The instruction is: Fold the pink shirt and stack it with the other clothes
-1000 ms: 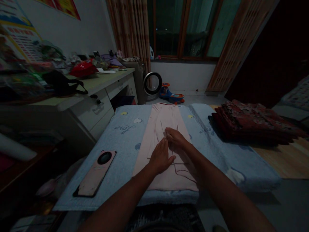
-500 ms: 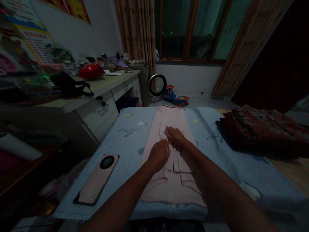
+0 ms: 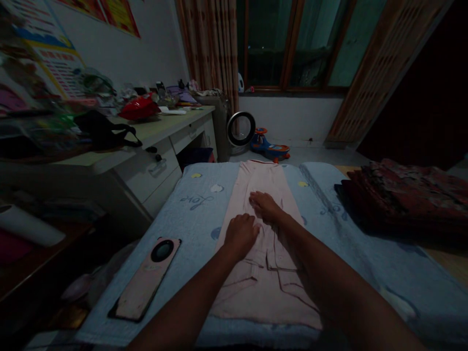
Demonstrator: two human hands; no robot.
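Note:
A pale pink garment (image 3: 270, 297) with dark piping lies lengthwise, in a long narrow shape, on a blue patterned blanket (image 3: 197, 219). My left hand (image 3: 242, 235) rests on the middle of the garment, its fingers bent and drawn together on the cloth. Just beyond it and to the right, my right hand (image 3: 266, 207) also touches the garment, fingers close together and curled at the tips. Whether cloth is pinched under either hand is hard to see. A phone in a pink case (image 3: 146, 280) lies on the blanket left of my left forearm.
A stack of dark red patterned cloth (image 3: 413, 200) sits at the right. On the left stands a desk (image 3: 161, 131) crowded with a red bag (image 3: 139, 107) and other items. Beyond the blanket are a round appliance door (image 3: 240, 128) and a blue ride-on toy (image 3: 270, 148).
The view has shifted slightly. My right hand's fingers are more curled than before, and both hands remain on the middle of the garment.

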